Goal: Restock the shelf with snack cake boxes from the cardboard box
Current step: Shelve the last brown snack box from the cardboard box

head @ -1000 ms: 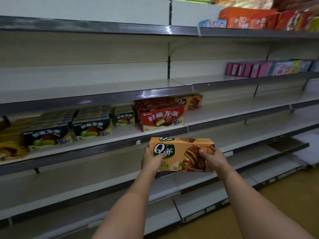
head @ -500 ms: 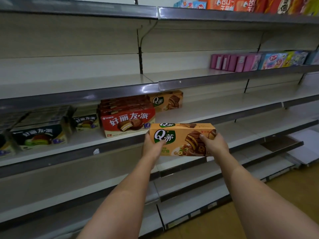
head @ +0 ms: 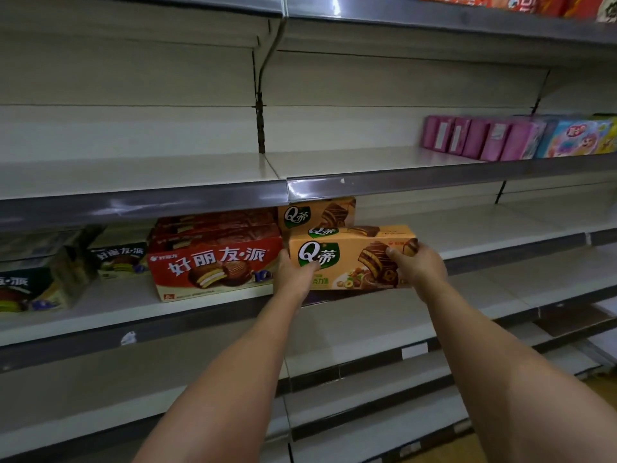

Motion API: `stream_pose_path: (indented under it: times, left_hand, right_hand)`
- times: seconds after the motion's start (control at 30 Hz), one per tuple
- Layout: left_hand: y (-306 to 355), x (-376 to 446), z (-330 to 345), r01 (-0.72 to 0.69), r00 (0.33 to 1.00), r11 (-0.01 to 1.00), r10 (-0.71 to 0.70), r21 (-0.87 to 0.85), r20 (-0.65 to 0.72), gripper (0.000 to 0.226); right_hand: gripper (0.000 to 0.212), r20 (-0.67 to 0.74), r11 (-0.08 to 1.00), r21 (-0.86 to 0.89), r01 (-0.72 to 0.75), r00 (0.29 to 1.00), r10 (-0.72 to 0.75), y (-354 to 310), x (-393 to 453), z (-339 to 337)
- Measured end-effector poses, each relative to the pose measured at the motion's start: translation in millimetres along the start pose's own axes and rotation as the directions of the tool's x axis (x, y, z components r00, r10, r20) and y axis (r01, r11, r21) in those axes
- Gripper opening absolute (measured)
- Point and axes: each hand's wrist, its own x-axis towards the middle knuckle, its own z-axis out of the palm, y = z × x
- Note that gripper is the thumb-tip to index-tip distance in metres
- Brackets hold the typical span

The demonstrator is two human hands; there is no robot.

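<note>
Left hand and right hand clamp the orange box by its 9 and 3 o'clock ends; judged light, stiff cardboard, crushable, end grip sound.

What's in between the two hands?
In the head view, an orange snack cake box sits between them: the left hand grips its left end and the right hand grips its right end.

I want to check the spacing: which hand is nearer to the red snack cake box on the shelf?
Left. The left hand grips the orange box right beside the red box; the right hand holds the far end.
</note>
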Motion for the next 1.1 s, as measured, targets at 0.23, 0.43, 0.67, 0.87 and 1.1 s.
stream_pose_path:
  times: [0.23, 0.43, 0.67, 0.87, 1.1]
  left_hand:
    - [-4.9, 37.9, 21.7, 0.04, 0.997, 0.967, -0.024, 0.251, -0.069, 0.055]
    - [-7.8, 61.3, 49.7, 0.078, 0.978, 0.971, -0.03, 0.227, -0.207, 0.063]
    - [-16.8, 80.2, 85.4, 0.095, 0.946, 0.978, -0.03, 0.186, -0.323, 0.089]
    - [-17.8, 120.0, 88.5, 0.101, 0.938, 0.995, -0.091, 0.013, -0.336, 0.092]
    - [-26.4, 157.7, 89.5, 0.066, 0.938, 0.998, -0.069, -0.019, -0.339, 0.086]
  right_hand:
    - [0.044, 0.065, 0.999, 0.011, 0.046, 0.997, -0.046, -1.6, 53.2, 14.0]
    - [0.042, 0.18, 0.994, 0.087, 0.063, 0.981, -0.078, 9.5, 96.6, 35.9]
    - [0.043, 0.23, 0.978, 0.201, 0.06, 0.967, -0.106, 15.6, 134.9, 62.4]
    - [0.047, 0.266, 0.965, 0.252, 0.074, 0.953, -0.143, 4.9, 155.0, 80.5]
    - [0.051, 0.28, 0.961, 0.26, 0.095, 0.945, -0.169, -4.9, 169.1, 104.8]
